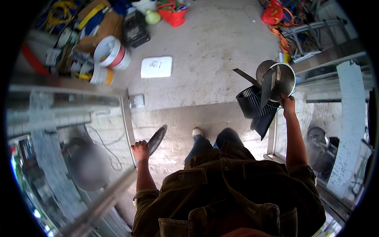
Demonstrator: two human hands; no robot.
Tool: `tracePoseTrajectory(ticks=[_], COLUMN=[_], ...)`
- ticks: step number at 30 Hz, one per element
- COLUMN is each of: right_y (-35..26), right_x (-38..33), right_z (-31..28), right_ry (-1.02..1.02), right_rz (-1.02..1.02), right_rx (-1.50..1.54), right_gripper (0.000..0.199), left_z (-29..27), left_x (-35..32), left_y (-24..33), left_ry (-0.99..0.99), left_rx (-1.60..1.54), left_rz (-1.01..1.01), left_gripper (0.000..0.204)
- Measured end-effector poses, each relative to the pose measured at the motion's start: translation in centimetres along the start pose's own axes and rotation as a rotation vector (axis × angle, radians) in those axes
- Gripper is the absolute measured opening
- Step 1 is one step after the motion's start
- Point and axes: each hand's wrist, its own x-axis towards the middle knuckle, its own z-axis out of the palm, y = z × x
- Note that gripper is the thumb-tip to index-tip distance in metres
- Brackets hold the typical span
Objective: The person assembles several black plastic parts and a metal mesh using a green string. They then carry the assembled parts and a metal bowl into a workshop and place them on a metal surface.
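Observation:
My left hand (pixel 141 151) is closed round the edge of a thin, dark grey disc (pixel 158 139), which tilts up and away from me. Its kind is hard to tell. Out to the right, my right hand (pixel 288 104) grips a metal pot (pixel 262 71) by its rim, the open mouth turned sideways. Against the pot hangs a black slotted basket (pixel 245 104), with a thin green cord beside it. Long dark flat strips, one of them upright (pixel 267 89), stick out of or across the pot. Exactly which of these my fingers hold besides the pot is hidden.
Steel-framed glass cases flank me, the left frame (pixel 127 122) close to my left hand. A white flat slab (pixel 156 67) lies on the floor ahead. White buckets (pixel 107 51), a black case (pixel 136 29) and a red bag (pixel 172 16) stand far left; a metal rack (pixel 312 37) far right.

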Motion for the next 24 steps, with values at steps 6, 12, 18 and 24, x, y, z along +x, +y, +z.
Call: tracePoseTrajectory(ticks=[6, 12, 18, 24], right_y=[-5.1, -8.9, -16.9, -25.6], right_x=[7.6, 17.1, 25.9, 35.6], right_z=[-0.3, 1.3, 4.2, 7.2], right_ry=[0.079, 0.159, 0.115, 0.117], right_rz=[0.05, 0.029, 0.111, 0.051], right_rx=[-0.031, 0.079, 0.042, 0.072], right_gripper=[0.018, 0.026, 0.025, 0.033], left_z=[-6.4, -15.2, -21.4, -21.9], left_x=[20.0, 32.7, 42.4, 52.6], left_y=[5.4, 11.0, 15.6, 19.6], left_ry=[0.172, 0.324, 0.311, 0.049], left_rx=[0.014, 0.001, 0.042, 0.293], left_rz=[0.196, 0.199, 0.194, 0.1], left_gripper=[0.005, 0.006, 0.005, 0.014])
